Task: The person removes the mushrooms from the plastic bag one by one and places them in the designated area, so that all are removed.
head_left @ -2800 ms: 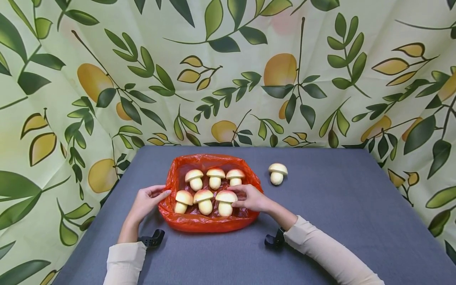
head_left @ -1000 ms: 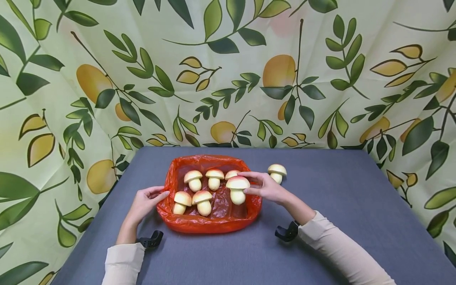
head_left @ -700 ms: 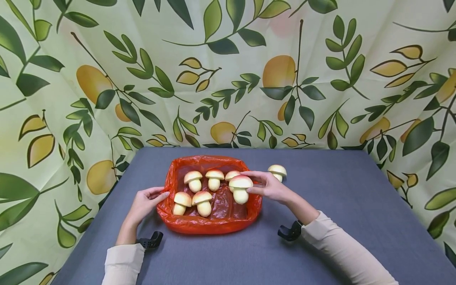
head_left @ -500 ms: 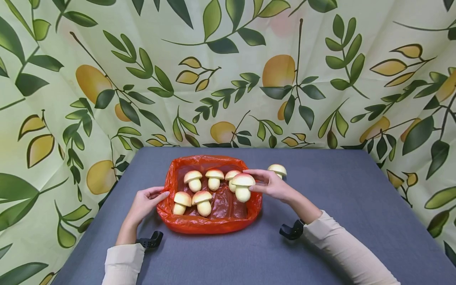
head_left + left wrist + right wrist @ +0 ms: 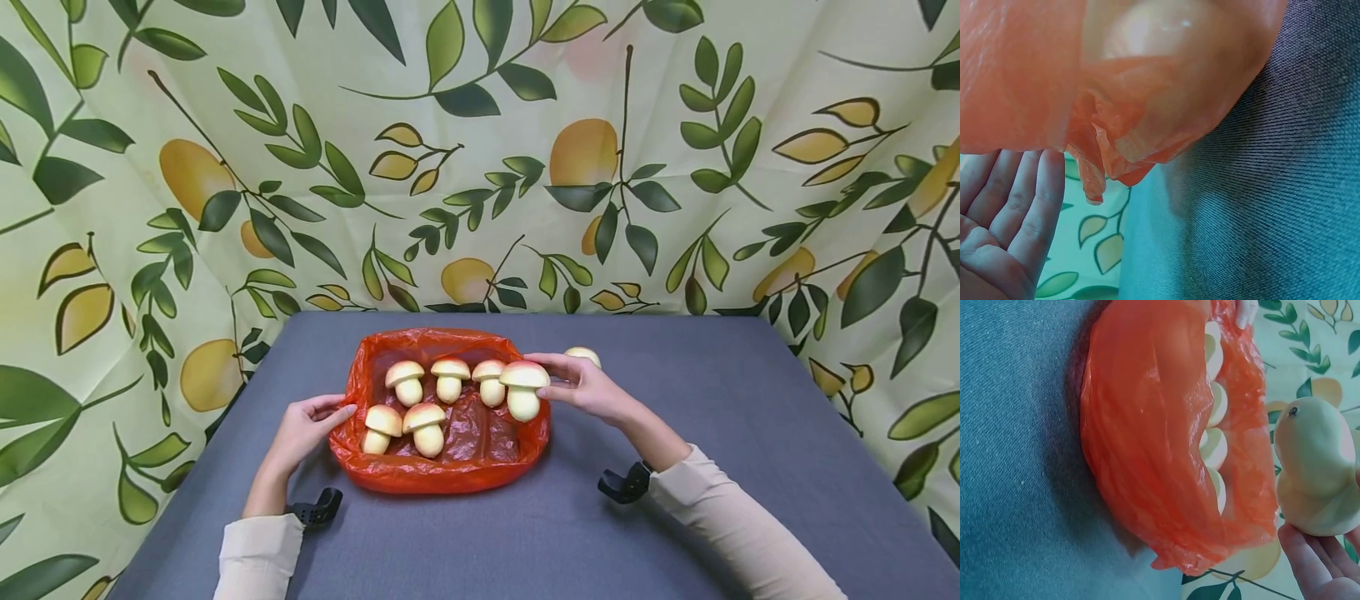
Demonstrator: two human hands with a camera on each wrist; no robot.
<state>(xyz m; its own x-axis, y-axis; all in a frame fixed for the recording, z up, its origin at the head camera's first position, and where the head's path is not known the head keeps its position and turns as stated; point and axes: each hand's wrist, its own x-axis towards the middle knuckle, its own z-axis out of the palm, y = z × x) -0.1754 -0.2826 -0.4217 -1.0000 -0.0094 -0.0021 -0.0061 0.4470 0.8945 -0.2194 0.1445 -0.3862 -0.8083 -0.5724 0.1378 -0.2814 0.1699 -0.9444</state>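
Note:
A red plastic bag [image 5: 431, 479] stands open on the table, its mouth wide, with several cream toy mushrooms [image 5: 424, 429] in two rows inside. At the bag's left rim, my left hand [image 5: 305, 423] pinches the film, its thumb on the inner side. The left wrist view shows that hand's fingers [image 5: 1016, 200] running up behind the film, their tips hidden. My right hand [image 5: 592, 392] grips another toy mushroom [image 5: 524, 390] by its right side and holds it up over the bag's right rim. That mushroom's rounded stem shows close up in the right wrist view.
One more mushroom [image 5: 582, 354] is on the table behind my right hand, mostly hidden by it. Grey-blue cloth covers the table [image 5: 720, 400]. A curtain [image 5: 480, 150] printed with leaves and fruit hangs behind and to the left.
My right hand has taken the front right mushroom, lifted it out of its row and carried it rightward to the bag's rim. The left hand stays at the left rim.

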